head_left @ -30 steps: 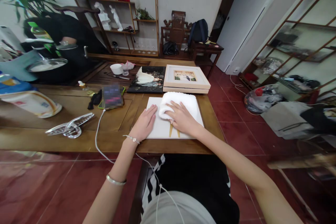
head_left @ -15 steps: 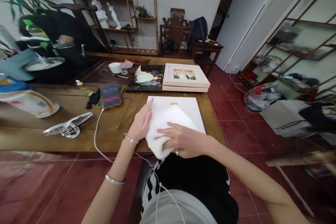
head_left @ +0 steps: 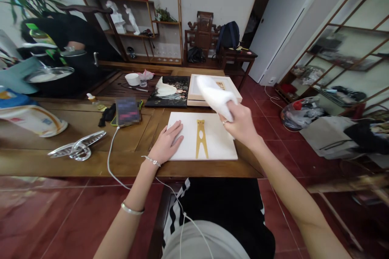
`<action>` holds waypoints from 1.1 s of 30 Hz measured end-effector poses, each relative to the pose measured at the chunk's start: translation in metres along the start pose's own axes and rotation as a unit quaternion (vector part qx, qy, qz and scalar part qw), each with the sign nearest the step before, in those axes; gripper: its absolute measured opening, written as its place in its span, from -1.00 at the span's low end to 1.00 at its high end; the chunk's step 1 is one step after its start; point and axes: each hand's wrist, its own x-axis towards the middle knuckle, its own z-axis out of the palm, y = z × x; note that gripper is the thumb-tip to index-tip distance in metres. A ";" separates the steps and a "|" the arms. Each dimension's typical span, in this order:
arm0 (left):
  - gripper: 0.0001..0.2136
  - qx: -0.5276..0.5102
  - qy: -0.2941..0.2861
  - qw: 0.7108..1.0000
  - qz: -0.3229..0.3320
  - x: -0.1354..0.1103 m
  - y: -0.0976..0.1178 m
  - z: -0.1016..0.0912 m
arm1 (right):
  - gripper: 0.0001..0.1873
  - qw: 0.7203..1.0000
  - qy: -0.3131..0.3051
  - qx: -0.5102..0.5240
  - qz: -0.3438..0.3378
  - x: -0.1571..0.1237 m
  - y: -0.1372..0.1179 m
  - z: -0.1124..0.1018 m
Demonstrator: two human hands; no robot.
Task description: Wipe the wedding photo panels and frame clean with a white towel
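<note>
A flat white board (head_left: 186,145) lies near the table's front edge, with a long gold two-legged piece (head_left: 201,139) on its face. My left hand (head_left: 166,141) rests on the board's left side, palm down and fingers stretched out. Raised above the board's far right part, my right hand (head_left: 242,124) is closed around a white fluffy cloth (head_left: 216,95). The cloth hangs in front of the framed picture and hides part of it.
Behind the board lie a white-framed picture (head_left: 234,85) and a dark picture panel (head_left: 170,99). To the left are a phone (head_left: 129,111) with a white cable (head_left: 110,158), a silver metal object (head_left: 79,145) and a wipes packet (head_left: 33,117). A person (head_left: 75,36) sits at the far left.
My right hand has lifted the white cloth off the board, up and away from me, uncovering the gold piece. My left hand has moved from the board's edge to flat on its face.
</note>
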 end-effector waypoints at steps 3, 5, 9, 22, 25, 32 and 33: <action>-0.57 0.002 -0.009 1.000 -0.003 0.000 -0.001 0.000 | -0.50 0.986 -0.119 -0.043 -0.111 0.021 0.000 0.028; -0.58 0.003 -0.007 1.000 0.001 0.001 -0.002 0.000 | -0.42 0.959 -0.197 -0.047 -0.200 0.034 -0.005 0.051; -0.61 0.007 0.015 0.999 0.035 0.004 -0.003 -0.002 | -0.50 0.907 -0.276 -0.032 -0.316 0.046 -0.019 0.095; -0.55 0.007 -0.021 1.000 -0.015 0.002 0.000 -0.002 | -0.38 0.927 -0.338 -0.050 -0.153 0.017 0.040 0.053; -0.54 0.004 -0.021 1.000 -0.016 0.002 0.001 -0.002 | -0.37 0.936 -0.321 -0.093 -0.111 0.002 0.058 0.038; -0.55 -0.001 -0.013 1.000 -0.017 0.001 0.001 -0.002 | -0.39 0.948 -0.270 -0.089 -0.143 -0.049 0.050 0.029; -0.55 -0.001 -0.013 1.000 -0.016 0.001 0.000 -0.002 | -0.42 0.950 -0.259 -0.082 -0.157 -0.059 0.043 0.027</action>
